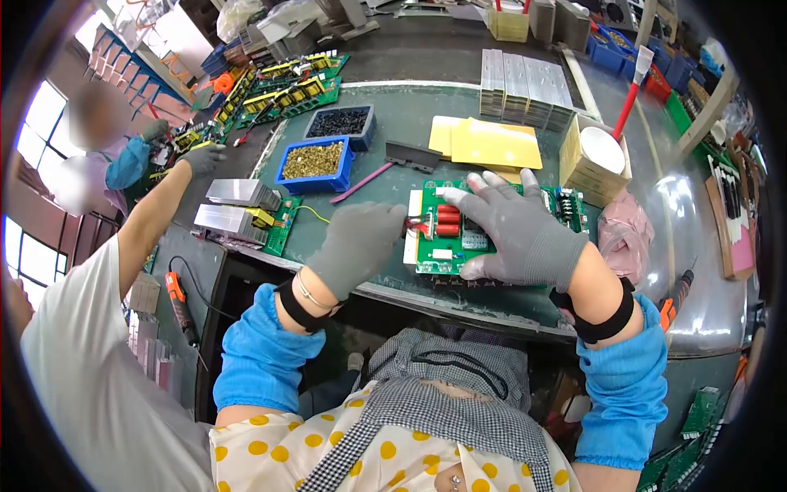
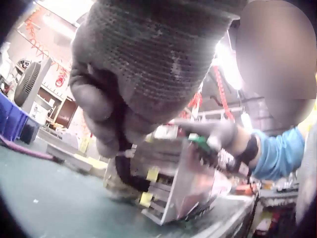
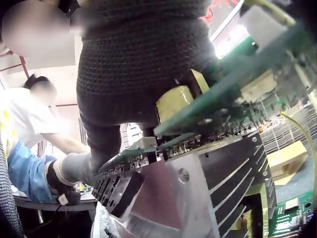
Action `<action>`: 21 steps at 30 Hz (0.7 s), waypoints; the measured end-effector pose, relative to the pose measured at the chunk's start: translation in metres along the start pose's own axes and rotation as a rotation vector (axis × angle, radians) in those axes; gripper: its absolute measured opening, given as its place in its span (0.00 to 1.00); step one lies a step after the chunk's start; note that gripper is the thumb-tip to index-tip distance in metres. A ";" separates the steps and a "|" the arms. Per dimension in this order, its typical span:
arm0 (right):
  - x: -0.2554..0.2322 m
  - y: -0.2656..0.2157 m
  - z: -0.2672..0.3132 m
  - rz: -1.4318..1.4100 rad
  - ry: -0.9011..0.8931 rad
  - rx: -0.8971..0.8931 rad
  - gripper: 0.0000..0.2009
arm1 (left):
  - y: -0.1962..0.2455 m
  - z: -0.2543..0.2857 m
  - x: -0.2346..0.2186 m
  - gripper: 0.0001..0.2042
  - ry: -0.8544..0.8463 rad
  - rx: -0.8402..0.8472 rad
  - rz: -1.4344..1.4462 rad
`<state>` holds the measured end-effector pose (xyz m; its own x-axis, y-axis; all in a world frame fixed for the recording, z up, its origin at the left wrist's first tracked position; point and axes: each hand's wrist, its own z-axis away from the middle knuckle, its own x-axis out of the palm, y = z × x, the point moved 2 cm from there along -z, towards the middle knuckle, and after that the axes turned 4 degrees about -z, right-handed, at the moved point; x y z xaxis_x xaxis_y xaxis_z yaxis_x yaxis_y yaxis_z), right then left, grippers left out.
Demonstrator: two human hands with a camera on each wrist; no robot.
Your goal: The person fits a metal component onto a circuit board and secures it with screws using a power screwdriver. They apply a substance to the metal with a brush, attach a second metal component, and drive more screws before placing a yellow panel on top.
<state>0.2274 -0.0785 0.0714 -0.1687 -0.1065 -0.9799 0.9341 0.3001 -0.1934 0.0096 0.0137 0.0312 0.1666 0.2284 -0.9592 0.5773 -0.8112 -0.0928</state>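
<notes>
In the head view, a green circuit board point(image 1: 430, 260) with red cylindrical parts point(image 1: 448, 220) lies at the table's front. My gloved right hand point(image 1: 516, 230) is spread across it, thumb at the near edge and fingers toward the far edge. At the board's left end, the left hand point(image 1: 357, 246), also gloved, pinches dark wires point(image 1: 417, 223). The left wrist view shows its curled fingers around a black cable point(image 2: 126, 171) that runs down to a finned metal heat sink point(image 2: 183, 183). From the right wrist, that heat sink point(image 3: 193, 183) shows beneath the board.
Behind the board lie yellow sheets point(image 1: 496, 146) and a dark bar point(image 1: 412, 156). A blue bin point(image 1: 316, 164) of brass-coloured small parts and a bin of black pieces point(image 1: 340, 123) stand back left. A carton point(image 1: 586, 164) stands right. Another person's arm point(image 1: 152, 221) reaches in from the left.
</notes>
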 end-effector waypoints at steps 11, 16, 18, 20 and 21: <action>-0.001 -0.004 -0.001 0.014 -0.062 -0.007 0.48 | 0.000 0.005 0.015 0.05 -0.102 -0.013 0.048; -0.002 -0.003 0.002 -0.012 -0.054 0.016 0.48 | 0.023 0.018 0.013 0.07 0.184 -0.173 0.088; -0.004 -0.003 0.001 -0.026 -0.062 0.018 0.48 | 0.022 0.019 0.016 0.10 0.222 -0.207 0.190; -0.005 -0.002 0.002 -0.035 -0.066 0.021 0.48 | 0.026 0.025 0.011 0.12 0.298 -0.226 0.319; -0.005 -0.003 0.002 -0.036 -0.070 0.021 0.48 | 0.027 0.028 0.007 0.12 0.334 -0.241 0.385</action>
<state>0.2264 -0.0802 0.0769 -0.1805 -0.1827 -0.9665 0.9344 0.2748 -0.2265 0.0040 -0.0216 0.0140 0.6231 0.1298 -0.7713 0.5842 -0.7328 0.3487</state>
